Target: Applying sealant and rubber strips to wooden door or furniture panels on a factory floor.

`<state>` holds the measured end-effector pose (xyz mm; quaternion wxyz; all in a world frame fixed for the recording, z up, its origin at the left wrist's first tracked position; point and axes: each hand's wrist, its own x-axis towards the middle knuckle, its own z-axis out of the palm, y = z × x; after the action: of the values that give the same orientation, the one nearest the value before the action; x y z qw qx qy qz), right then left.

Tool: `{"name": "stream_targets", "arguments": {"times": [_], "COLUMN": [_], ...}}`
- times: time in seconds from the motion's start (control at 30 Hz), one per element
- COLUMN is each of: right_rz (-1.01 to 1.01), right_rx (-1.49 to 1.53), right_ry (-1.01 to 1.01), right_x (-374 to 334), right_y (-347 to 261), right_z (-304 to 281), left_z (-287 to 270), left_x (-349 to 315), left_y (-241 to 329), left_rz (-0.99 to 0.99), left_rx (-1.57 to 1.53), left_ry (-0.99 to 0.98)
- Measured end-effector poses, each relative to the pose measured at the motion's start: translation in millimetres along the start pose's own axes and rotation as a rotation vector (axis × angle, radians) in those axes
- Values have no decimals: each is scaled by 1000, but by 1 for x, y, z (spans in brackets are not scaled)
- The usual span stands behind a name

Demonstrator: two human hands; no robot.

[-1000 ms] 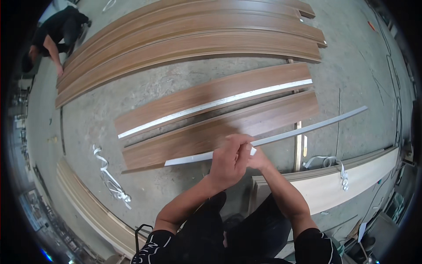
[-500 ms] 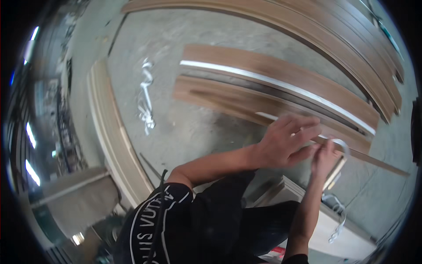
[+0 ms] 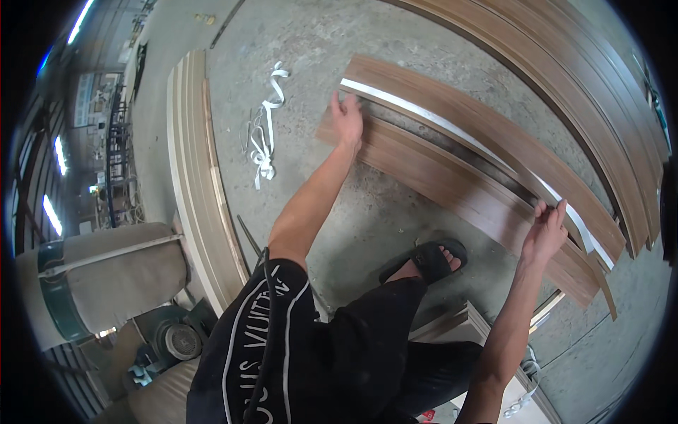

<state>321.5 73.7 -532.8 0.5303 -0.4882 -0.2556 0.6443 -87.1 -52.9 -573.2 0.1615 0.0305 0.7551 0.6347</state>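
A long thin brown strip (image 3: 580,233) runs slantwise over a brown wood-grain board (image 3: 395,78) that carries a white lengthwise stripe (image 3: 417,109). My right hand (image 3: 546,233) pinches the strip between thumb and fingers, and its loose end hangs past the board's right end. At the board's left end, my left hand (image 3: 347,124) has its fingertips at what seems the strip's other end; the exact contact is small and slightly blurred. Closer to me, a second brown board (image 3: 438,177) lies alongside, under both wrists.
Curled white ribbons (image 3: 268,134) lie on the concrete floor. Stacked brown boards (image 3: 565,85) line the far right, and pale long profiles (image 3: 194,155) the left. A cylindrical tank (image 3: 120,275) stands at lower left. My sandalled foot (image 3: 434,261) is beside the near board.
My hands, close together before, are now wide apart: the left has gone far left, the right slightly forward. The brown strip has moved onto the striped board. White ribbon no longer shows at my right hand.
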Motion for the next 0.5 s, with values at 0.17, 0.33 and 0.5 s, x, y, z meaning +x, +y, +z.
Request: {"name": "stream_targets", "arguments": {"times": [0.17, 0.33, 0.5], "right_rz": [30, 71, 103], "right_rx": [-39, 18, -22], "right_ry": [47, 15, 72], "right_x": [2, -1, 0], "right_y": [9, 28, 38], "right_z": [29, 47, 42], "left_z": [3, -33, -23], "left_x": [43, 113, 115], "left_y": [-19, -13, -18], "left_rz": [212, 230, 172], "left_rx": [539, 681, 737], "left_ry": [118, 75, -49]}}
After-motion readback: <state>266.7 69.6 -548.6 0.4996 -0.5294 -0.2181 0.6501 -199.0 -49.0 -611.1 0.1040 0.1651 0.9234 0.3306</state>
